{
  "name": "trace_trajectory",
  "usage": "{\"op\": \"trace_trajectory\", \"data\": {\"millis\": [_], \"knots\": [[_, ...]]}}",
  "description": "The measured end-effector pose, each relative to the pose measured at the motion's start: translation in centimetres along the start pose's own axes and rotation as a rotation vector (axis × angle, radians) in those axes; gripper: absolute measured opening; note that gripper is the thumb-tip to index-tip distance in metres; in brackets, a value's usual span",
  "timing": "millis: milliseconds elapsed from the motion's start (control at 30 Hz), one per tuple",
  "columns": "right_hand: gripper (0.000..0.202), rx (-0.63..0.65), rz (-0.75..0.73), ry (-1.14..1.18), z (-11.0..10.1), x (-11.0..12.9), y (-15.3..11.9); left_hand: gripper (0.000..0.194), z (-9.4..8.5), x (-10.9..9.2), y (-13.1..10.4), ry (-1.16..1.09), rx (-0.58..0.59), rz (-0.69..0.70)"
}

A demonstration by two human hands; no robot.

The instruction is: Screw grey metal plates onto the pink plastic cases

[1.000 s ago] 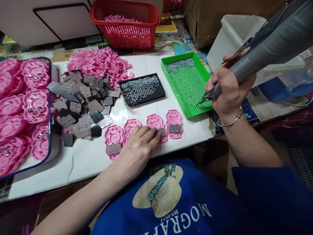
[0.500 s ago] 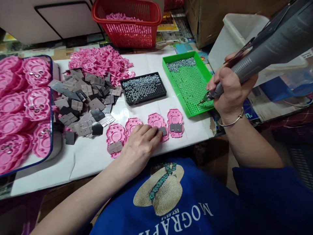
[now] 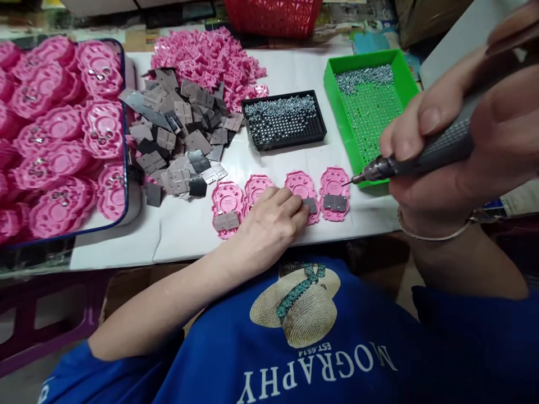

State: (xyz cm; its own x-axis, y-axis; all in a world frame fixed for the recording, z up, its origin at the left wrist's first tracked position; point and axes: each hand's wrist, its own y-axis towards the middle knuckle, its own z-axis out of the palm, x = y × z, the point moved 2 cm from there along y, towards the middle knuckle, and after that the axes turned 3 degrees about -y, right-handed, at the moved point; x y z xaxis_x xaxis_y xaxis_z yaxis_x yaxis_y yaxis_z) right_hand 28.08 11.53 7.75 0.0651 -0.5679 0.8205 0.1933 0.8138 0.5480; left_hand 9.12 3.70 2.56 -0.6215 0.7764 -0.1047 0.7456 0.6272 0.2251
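Observation:
Four pieces would be too many to number, so several pink plastic casings lie in a row, with grey plates across the lower part of those whose lower part shows. My left hand lies over the middle of the row, fingers bent together. Its fingertips press at the grey plate on the casing second from the right, and its palm hides part of another. My right hand is wrapped round a grey electric screwdriver. The bit points left at the rightmost casing, just above its plate; contact cannot be made out.
A black screw tray and a green screw tray stand behind the row. Piles of grey plates and small pink parts lie left. A blue-rimmed tray holds stacked casings; a red basket stands behind.
My right hand has brought the screwdriver from over the green tray down and toward the rightmost casing. The view has shifted; my left hand stays on the row.

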Motion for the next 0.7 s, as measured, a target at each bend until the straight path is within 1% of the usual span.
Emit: {"op": "trace_trajectory", "data": {"millis": [33, 100, 200, 333, 433, 500, 567, 633, 700], "knots": [[0.037, 0.037, -0.030, 0.034, 0.8, 0.1, -0.7, 0.021, 0.0, 0.0, 0.0, -0.001, -0.001, 0.000], [0.030, 0.100, -0.006, 0.074, 1.9, 0.4, -1.8, 0.021, 0.0, 0.0, 0.0, -0.003, 0.005, 0.000], [0.031, 0.153, 0.110, 0.067, 2.6, 0.3, -2.7, 0.023, 0.0, -0.1, 0.0, -0.003, 0.022, -0.001], [0.038, 0.160, 0.148, 0.046, 3.0, -0.2, -3.1, 0.023, 0.0, -0.1, 0.0, -0.013, 0.039, -0.008], [0.039, 0.160, 0.157, 0.068, 3.3, -0.4, -3.3, 0.020, 0.0, -0.1, 0.0, -0.024, 0.037, -0.008], [0.040, 0.147, 0.127, 0.080, 3.0, -0.3, -3.0, 0.020, 0.0, -0.1, 0.0, -0.019, 0.032, -0.003], [0.047, 0.113, 0.124, 0.019, 2.1, -0.2, -2.3, 0.021, -0.1, -0.1, -0.1, -0.009, 0.016, 0.006], [0.056, 0.087, 0.173, -0.085, 0.8, 0.0, -1.2, 0.021, -0.2, -0.1, -0.1, -0.006, -0.007, 0.016], [0.062, 0.092, 0.216, -0.172, -0.5, 0.2, -0.1, 0.019, -0.2, 0.0, -0.1, -0.012, -0.043, 0.025]]}}
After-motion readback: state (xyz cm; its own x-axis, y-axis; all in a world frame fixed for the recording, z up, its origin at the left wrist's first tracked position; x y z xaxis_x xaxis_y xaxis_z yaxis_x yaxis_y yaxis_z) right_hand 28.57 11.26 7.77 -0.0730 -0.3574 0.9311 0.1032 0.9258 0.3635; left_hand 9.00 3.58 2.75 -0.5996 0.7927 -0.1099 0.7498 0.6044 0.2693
